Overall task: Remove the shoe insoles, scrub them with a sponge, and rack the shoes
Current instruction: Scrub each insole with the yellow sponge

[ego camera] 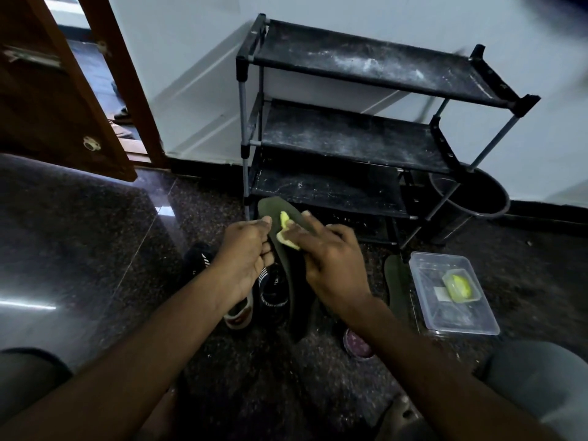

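My left hand (245,253) pinches the edge of a dark green insole (273,208) and holds it up in front of the shoe rack (366,138). A yellow sponge (285,232) lies on the insole's face, pressed there and gripped by my right hand (327,259). Under my hands two black shoes (273,294) with white lettering stand on the floor. A second dark insole (396,288) lies flat on the floor to the right.
A clear plastic tray (471,323) holding a yellow soap in a small dish (459,284) sits right of the loose insole. A dark bucket (477,198) stands behind the rack's right leg. A wooden door (57,100) stands open at the left. My knees frame the bottom corners.
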